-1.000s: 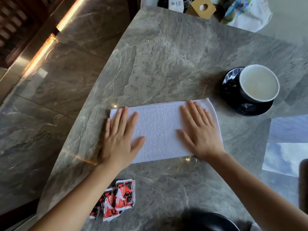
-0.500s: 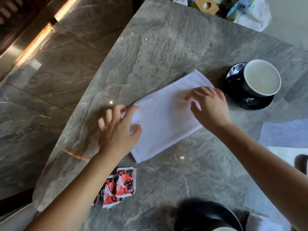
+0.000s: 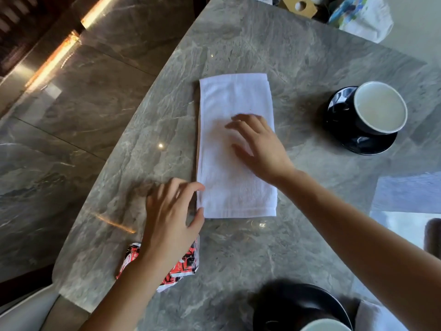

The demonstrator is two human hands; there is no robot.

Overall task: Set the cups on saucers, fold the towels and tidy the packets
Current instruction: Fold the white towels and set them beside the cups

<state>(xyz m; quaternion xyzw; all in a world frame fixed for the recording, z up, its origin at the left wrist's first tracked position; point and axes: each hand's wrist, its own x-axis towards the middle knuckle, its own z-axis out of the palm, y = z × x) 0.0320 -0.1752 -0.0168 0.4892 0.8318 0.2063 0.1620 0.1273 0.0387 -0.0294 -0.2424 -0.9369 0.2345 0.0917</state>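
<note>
A white towel (image 3: 235,99), folded into a long strip, lies lengthwise on the grey marble table (image 3: 310,75). My right hand (image 3: 259,145) rests flat on its middle, fingers spread and blurred. Beside the strip's near left corner my left hand (image 3: 170,217) hovers with fingers apart, holding nothing. Red and white packets (image 3: 182,268) lie under my left wrist, partly hidden. A dark cup with a white inside (image 3: 379,107) stands on a black saucer (image 3: 372,145) at the right. Another black saucer (image 3: 296,304) with a cup rim (image 3: 324,327) shows at the bottom edge.
A second pale cloth (image 3: 410,192) lies at the right edge of the table. A cardboard box (image 3: 299,5) and a printed bag (image 3: 362,17) sit at the far end. The table's curved left edge drops to a marble floor (image 3: 71,103).
The towel has turned from lying crosswise to lying lengthwise. My left hand has come off it to its near left corner; my right hand has slid to its middle.
</note>
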